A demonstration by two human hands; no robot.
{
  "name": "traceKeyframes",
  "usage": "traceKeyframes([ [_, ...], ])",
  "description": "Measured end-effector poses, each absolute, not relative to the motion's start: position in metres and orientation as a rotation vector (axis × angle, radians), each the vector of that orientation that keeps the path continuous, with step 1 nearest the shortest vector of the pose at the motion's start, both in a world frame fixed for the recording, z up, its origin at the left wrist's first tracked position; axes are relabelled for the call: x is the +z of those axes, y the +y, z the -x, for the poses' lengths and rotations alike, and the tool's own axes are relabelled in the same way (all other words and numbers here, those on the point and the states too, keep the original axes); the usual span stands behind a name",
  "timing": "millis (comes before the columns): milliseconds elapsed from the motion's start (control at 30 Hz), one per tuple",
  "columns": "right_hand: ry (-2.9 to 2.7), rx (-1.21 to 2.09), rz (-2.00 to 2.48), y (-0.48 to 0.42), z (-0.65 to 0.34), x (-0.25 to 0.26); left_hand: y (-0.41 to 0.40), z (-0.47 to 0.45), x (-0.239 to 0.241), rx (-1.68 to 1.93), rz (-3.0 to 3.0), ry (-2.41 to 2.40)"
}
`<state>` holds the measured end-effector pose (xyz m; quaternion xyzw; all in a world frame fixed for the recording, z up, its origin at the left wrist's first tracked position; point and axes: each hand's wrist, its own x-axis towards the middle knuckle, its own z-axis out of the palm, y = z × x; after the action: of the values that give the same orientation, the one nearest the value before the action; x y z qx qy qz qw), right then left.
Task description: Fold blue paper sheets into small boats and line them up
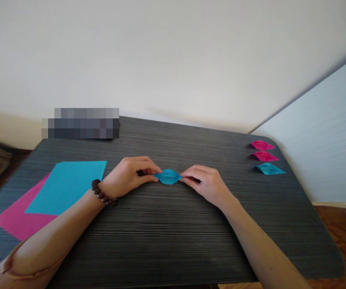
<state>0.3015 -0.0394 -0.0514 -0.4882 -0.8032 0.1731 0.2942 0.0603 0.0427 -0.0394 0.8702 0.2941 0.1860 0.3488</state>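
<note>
A small blue folded paper boat [169, 177] is held low over the middle of the dark table [161, 241]. My left hand [133, 172] pinches its left tip between thumb and fingers. At the opposite tip, my right hand [201, 180] grips the paper in the same way. Fingers cover both ends of the boat, while its middle faces me. Whether its underside touches the tabletop, I cannot tell.
To the left, a blue paper sheet [67, 186] overlaps a pink paper sheet [19, 218]. Far right stand a pink folded boat [262, 145], another pink boat [265, 155] and a blue boat [271, 168]. A blurred-out object [82, 126] sits at the back left, near the wall.
</note>
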Motion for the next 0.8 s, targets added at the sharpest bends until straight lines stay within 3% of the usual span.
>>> traceKeyframes([
  [800,-2.13,0.451,1.342,-0.0387,-0.3006,-0.0499,0.0426,-0.0615,-0.0384,0.409,-2.264,0.796],
])
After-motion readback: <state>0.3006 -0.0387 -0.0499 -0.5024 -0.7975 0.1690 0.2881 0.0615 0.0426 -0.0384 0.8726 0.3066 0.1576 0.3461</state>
